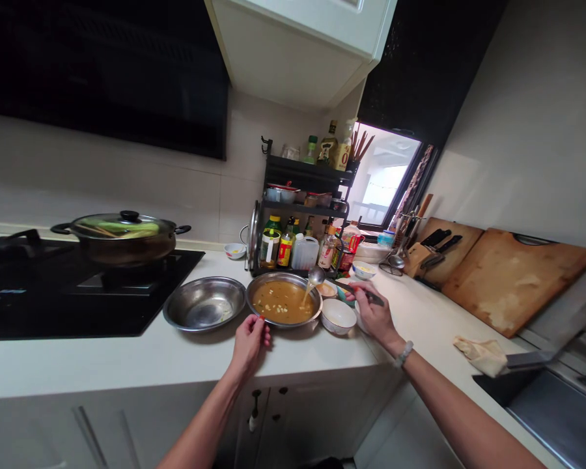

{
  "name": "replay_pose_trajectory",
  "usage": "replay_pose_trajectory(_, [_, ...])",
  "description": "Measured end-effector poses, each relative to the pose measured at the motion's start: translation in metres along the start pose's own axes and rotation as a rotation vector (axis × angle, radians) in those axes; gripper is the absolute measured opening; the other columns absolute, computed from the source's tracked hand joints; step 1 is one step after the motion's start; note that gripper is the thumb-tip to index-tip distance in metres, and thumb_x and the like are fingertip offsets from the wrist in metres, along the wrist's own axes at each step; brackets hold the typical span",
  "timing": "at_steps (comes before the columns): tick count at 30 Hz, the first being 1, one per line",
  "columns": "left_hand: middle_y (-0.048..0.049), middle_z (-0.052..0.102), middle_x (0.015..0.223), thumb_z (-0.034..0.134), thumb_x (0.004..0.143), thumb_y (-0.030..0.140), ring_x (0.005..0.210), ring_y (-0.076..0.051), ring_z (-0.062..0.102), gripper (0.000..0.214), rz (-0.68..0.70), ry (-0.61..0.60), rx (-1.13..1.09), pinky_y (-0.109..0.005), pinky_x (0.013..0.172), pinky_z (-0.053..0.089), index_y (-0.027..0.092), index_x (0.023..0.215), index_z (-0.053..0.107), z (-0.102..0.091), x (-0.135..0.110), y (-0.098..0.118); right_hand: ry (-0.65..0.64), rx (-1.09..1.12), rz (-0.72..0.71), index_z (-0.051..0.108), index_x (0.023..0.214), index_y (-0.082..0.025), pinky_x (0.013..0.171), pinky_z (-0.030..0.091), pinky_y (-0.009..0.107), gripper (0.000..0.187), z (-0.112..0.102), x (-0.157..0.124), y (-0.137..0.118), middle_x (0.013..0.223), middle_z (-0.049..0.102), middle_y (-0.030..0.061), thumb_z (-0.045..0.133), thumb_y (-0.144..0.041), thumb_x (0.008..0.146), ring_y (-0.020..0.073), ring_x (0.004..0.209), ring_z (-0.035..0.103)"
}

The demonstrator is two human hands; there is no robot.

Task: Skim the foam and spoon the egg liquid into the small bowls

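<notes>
My right hand (374, 314) is closed around the dark handle of a metal ladle (317, 275). The ladle is tipped over a metal bowl (258, 314), and a thin stream of liquid runs from it into the brown soup-like liquid (283, 299) there. Pale bits float on that liquid. At the bowl's near left rim, my left hand (251, 340) has its fingers closed on the edge. Another metal bowl (176, 318), with only a little wetness visible inside, stands just to the left. Beside the filled bowl on the right sits a small white bowl (339, 317).
A lidded pan (127, 241) stands on the black stove (112, 319) at left. Behind the bowls is a black rack (303, 172) of bottles. Cutting boards (512, 273) and a knife block (420, 257) lean at right, near a cloth (481, 355) and the sink (557, 410).
</notes>
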State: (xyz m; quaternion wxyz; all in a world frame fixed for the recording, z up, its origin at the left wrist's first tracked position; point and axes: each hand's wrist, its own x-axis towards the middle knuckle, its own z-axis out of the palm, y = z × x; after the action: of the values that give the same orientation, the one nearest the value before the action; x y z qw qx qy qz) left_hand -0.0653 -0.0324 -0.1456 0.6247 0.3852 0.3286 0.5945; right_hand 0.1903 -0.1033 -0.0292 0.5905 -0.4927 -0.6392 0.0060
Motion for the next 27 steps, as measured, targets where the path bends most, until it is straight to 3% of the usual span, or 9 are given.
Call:
replay_pose_trajectory(3, [0.0030, 0.056, 0.055, 0.073, 0.061, 0.052, 0.044, -0.008, 0.049, 0.042, 0.001, -0.002, -0.003, -0.018, 0.041, 0.039, 0.018, 0.068, 0.050, 0.000, 0.000, 0.000, -0.125, -0.058, -0.189, 0.063, 0.097, -0.022, 0.070, 0.057, 0.033, 0.017, 0.001, -0.009, -0.004, 0.089, 0.068, 0.0057, 0.052, -0.033, 0.090, 0.0174, 0.072, 0.067])
replay_pose_trajectory(5, [0.0029, 0.056, 0.055, 0.073, 0.061, 0.052, 0.044, -0.008, 0.049, 0.042, 0.006, 0.000, -0.006, -0.019, 0.041, 0.039, 0.018, 0.068, 0.051, 0.000, 0.000, 0.000, -0.125, -0.080, -0.209, 0.063, 0.097, -0.022, 0.070, 0.057, 0.033, 0.016, 0.001, -0.011, -0.002, 0.089, 0.069, 0.0058, 0.052, -0.032, 0.090, 0.0177, 0.072, 0.067])
replay_pose_trajectory(7, [0.0027, 0.056, 0.055, 0.073, 0.061, 0.052, 0.044, -0.008, 0.050, 0.042, 0.010, 0.000, -0.004, -0.019, 0.041, 0.039, 0.018, 0.067, 0.051, 0.000, 0.000, 0.000, -0.028, -0.100, -0.132, 0.062, 0.096, -0.021, 0.069, 0.056, 0.033, 0.018, -0.001, -0.006, 0.005, 0.082, 0.069, 0.0049, 0.050, -0.032, 0.090, 0.0187, 0.071, 0.068])
replay_pose_trajectory(12, [0.0024, 0.057, 0.055, 0.073, 0.062, 0.052, 0.044, -0.007, 0.050, 0.042, 0.008, -0.001, -0.004, -0.018, 0.041, 0.039, 0.017, 0.068, 0.051, -0.001, 0.002, -0.002, 0.300, -0.215, 0.241, 0.058, 0.089, -0.018, 0.065, 0.052, 0.034, 0.022, -0.023, 0.019, 0.041, 0.065, 0.067, 0.0036, 0.044, -0.035, 0.086, 0.0234, 0.067, 0.070])
replay_pose_trajectory(17, [0.0028, 0.057, 0.055, 0.074, 0.061, 0.052, 0.044, -0.007, 0.050, 0.043, 0.009, 0.005, -0.013, -0.018, 0.041, 0.039, 0.017, 0.068, 0.051, -0.001, 0.003, -0.003, 0.306, -0.354, 0.486, 0.059, 0.076, -0.020, 0.065, 0.047, 0.032, 0.015, -0.041, 0.030, 0.075, 0.056, 0.064, 0.0021, 0.045, -0.025, 0.077, 0.0241, 0.064, 0.069])
replay_pose_trajectory(23, [0.0027, 0.057, 0.054, 0.074, 0.061, 0.052, 0.043, -0.008, 0.050, 0.043, -0.004, 0.004, -0.006, -0.018, 0.040, 0.039, 0.017, 0.068, 0.051, -0.001, 0.003, -0.002, 0.409, -0.182, 0.613, 0.060, 0.065, -0.019, 0.062, 0.047, 0.028, 0.009, -0.040, 0.026, 0.093, 0.050, 0.060, 0.0000, 0.053, -0.018, 0.070, 0.0201, 0.057, 0.065])
replay_pose_trajectory(27, [0.0028, 0.058, 0.054, 0.074, 0.061, 0.053, 0.043, -0.007, 0.050, 0.043, -0.005, 0.003, 0.000, -0.018, 0.040, 0.039, 0.017, 0.068, 0.051, -0.002, 0.004, -0.004, 0.558, -0.079, 0.706, 0.058, 0.067, -0.017, 0.051, 0.048, 0.024, 0.006, -0.041, 0.029, 0.108, 0.057, 0.059, -0.0011, 0.053, -0.014, 0.069, 0.0165, 0.051, 0.064])
